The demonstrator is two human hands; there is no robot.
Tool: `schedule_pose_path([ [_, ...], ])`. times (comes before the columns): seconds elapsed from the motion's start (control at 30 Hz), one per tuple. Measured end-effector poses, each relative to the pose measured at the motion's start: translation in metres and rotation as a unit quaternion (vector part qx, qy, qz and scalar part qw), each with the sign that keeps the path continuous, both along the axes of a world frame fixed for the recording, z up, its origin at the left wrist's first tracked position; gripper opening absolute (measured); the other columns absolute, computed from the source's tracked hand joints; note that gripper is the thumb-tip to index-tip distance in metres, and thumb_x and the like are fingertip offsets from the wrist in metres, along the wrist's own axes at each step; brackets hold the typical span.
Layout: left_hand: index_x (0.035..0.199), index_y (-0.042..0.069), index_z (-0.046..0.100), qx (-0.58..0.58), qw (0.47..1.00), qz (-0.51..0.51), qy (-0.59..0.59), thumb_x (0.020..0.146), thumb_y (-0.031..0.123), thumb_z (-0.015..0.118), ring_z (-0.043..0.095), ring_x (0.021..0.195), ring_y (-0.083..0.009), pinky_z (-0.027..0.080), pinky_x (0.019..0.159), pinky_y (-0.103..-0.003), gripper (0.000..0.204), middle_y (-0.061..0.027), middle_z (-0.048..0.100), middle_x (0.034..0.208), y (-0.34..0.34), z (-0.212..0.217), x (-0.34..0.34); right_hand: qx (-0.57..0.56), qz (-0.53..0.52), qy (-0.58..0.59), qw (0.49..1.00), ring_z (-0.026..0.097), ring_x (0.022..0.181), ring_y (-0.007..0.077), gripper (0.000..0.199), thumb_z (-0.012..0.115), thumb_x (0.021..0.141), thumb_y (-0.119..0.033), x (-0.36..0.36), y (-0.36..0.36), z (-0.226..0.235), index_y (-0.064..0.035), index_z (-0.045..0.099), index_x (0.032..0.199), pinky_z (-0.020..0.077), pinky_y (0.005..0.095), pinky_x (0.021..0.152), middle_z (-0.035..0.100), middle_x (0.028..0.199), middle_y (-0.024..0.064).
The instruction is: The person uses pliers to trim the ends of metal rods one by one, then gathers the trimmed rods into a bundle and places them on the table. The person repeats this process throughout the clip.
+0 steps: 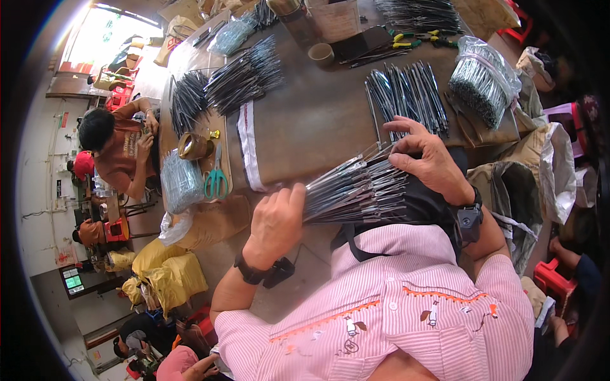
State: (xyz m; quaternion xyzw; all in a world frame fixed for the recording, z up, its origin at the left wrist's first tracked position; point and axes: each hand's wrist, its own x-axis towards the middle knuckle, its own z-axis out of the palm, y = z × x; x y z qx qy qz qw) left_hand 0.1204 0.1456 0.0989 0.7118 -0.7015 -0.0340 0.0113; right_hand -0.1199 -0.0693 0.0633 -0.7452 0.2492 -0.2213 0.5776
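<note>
Just one head-mounted fisheye looking steeply down, pretty close over the hands and table [318, 120], edges bending hard.

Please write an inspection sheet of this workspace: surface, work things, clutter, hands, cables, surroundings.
Surface: brown table, mostly covered.
Work things: bundle of thin metal rods, held across the lap.
Clutter: rod piles, bagged rods, green scissors, tape roll, pliers, cup.
Hands: left hand grips the bundle's end; right hand rests on top of it.
Cables: nothing seen.
Surroundings: another person seated at left, yellow sacks, red stool.
</note>
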Motion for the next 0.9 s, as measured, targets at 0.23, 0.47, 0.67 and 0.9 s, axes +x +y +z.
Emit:
schedule_pose_path([
  [0.23,0.11,0.001,0.052,-0.03,0.999,-0.02,0.013,0.071,0.001,0.061,0.061,0.072,-0.0289,0.048,0.065,-0.039,0.041,-0.0104,0.055,0.077,-0.002,0.002,0.0,0.0,-0.005,0.041,0.999,0.05,0.125,0.0254,0.015,0.073,0.083,-0.012,-0.012,-0.011,0.007,0.0013,0.071,0.088,0.0461,0.0349,0.096,0.05,0.14,0.0158],
  [0.47,0.117,0.002,0.051,0.034,0.999,0.02,0.035,0.06,0.005,0.079,0.064,0.081,-0.0338,0.051,0.071,-0.041,0.064,-0.0138,0.062,0.088,-0.004,-0.006,0.002,-0.14,-0.064,0.015,0.988,0.038,0.137,0.0349,0.02,0.079,0.079,-0.02,-0.018,-0.003,0.026,-0.0047,0.073,0.09,0.034,0.0422,0.109,0.048,0.141,0.0169],
  [0.67,0.107,0.003,0.052,0.019,0.996,0.019,0.082,0.064,0.005,0.073,0.063,0.076,-0.035,0.051,0.066,-0.044,0.049,-0.0135,0.06,0.082,-0.007,-0.005,-0.004,-0.159,0.015,0.005,0.987,0.03,0.142,0.036,0.02,0.081,0.077,-0.02,0.001,0.008,0.025,-0.0057,0.072,0.086,0.0244,0.048,0.114,0.05,0.142,0.014],
  [0.9,0.117,0.003,0.053,0.07,0.992,0.048,0.09,0.059,0.007,0.078,0.065,0.086,-0.0372,0.052,0.073,-0.043,0.063,-0.0175,0.066,0.091,-0.006,-0.001,-0.007,-0.226,0.021,-0.021,0.974,0.035,0.138,0.0379,0.016,0.077,0.08,-0.016,0.007,0.008,0.018,-0.0031,0.069,0.085,0.0289,0.0473,0.112,0.055,0.133,0.0161],
])
